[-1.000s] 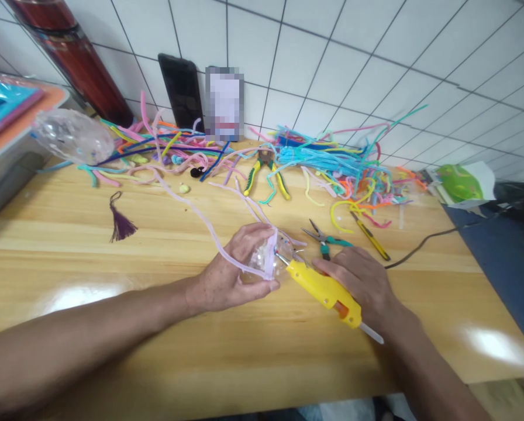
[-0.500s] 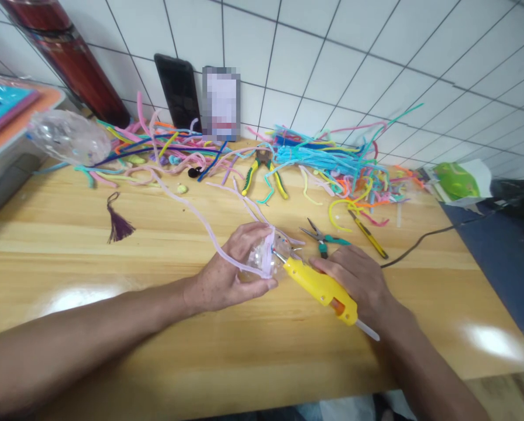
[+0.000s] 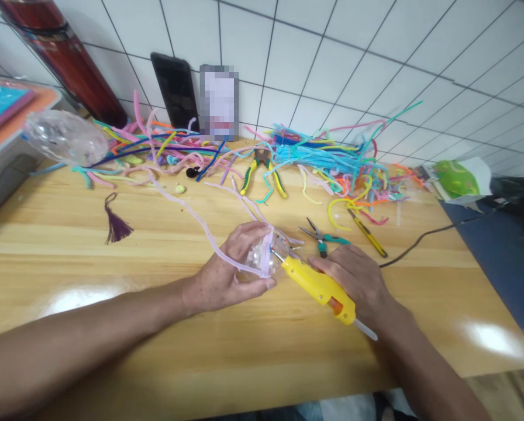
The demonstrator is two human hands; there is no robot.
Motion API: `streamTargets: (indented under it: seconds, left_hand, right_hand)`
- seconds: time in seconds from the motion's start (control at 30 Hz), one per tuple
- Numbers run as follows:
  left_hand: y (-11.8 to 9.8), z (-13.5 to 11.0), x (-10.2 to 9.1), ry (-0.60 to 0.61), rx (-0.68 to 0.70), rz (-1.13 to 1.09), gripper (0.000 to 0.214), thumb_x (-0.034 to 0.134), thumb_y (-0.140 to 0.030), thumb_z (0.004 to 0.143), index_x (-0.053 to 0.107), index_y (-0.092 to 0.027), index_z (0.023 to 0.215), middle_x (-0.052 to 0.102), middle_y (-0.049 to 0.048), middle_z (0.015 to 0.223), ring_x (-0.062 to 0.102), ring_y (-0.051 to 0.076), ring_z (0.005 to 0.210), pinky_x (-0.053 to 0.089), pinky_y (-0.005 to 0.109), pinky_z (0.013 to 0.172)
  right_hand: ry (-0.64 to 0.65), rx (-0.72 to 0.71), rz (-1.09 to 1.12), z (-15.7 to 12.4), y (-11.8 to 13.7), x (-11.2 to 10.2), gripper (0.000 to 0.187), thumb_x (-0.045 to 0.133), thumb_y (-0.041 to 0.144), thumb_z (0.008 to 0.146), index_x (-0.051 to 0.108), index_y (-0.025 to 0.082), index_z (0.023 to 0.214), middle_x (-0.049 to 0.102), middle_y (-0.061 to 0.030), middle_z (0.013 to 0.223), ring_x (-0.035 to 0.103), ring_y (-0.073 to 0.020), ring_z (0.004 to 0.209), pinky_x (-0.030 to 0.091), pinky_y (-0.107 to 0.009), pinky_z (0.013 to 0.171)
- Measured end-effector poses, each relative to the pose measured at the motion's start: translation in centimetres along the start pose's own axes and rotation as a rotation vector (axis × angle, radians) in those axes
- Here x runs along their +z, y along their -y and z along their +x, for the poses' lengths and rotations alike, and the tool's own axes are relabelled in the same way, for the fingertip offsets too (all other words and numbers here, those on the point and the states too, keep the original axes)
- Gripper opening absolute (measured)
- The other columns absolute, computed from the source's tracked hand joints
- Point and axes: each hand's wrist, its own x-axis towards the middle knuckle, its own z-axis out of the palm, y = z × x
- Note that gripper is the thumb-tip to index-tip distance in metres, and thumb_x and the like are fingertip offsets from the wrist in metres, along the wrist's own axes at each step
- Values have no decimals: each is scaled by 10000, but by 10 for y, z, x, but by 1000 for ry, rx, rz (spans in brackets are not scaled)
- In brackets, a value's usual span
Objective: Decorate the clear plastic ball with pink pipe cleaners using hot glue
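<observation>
My left hand (image 3: 231, 272) is wrapped round a small clear plastic piece (image 3: 254, 257), with a lilac pipe cleaner (image 3: 266, 257) lying across it. The pipe cleaner's long tail trails over the hand toward the back left. In my right hand (image 3: 354, 272) is a yellow hot glue gun (image 3: 319, 289), a glue stick poking out of its rear. Its metal tip touches or nearly touches the lilac strip; which of the two I cannot tell. Just beyond the right hand lie needle-nose pliers (image 3: 321, 237) with teal handles, jaws apart.
Colourful pipe cleaners (image 3: 319, 158) are heaped along the wall, with yellow-green pliers (image 3: 264, 169) among them. A yellow craft knife (image 3: 368, 234) lies right, near a black cable (image 3: 420, 240). Leftward are a purple tassel (image 3: 116, 222), a clear plastic bottle (image 3: 64, 137) and a red flask (image 3: 78, 70).
Both hands and the glue gun hold almost the same pose. The whole view has shifted very slightly, with things appearing a little further left.
</observation>
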Motion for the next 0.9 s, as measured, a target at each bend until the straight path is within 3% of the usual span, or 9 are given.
streamTargets:
  seconds: [0.4,0.63,0.8,0.9]
  left_hand:
    - [-1,1,-1,0,-20,14,872,847,-339,904,387,-337,1645,573,157,1534,538,356,1459,499,616,1199]
    - [-2,1,-2,18,-33,24,854,841,-337,912,392,-312,1637,562,164,1534,531,353,1463,486,612,1214]
    - [0,-1,-1,18,-26,22,886,852,-334,903,372,-328,1647,547,163,1548,524,366,1468,479,634,1211]
    - [1,0,0,3,-13,0,883,860,-334,893,388,-321,1638,559,162,1529,535,358,1451,496,622,1200]
  right_hand:
    - [-9,-13,-38,2,2,0,397,405,375,1162,687,115,1266,685,-66,783,624,-225,713,471,-374,709]
    - [-18,11,-42,4,0,-1,391,367,404,1166,667,171,1262,689,-43,772,659,-221,705,497,-369,703]
    - [5,50,-31,2,-3,-6,283,458,286,1117,663,233,1304,728,-32,776,681,-214,682,502,-357,662]
    - [10,25,-16,2,-2,-4,284,460,299,1118,672,208,1285,734,-38,761,678,-211,671,506,-360,675]
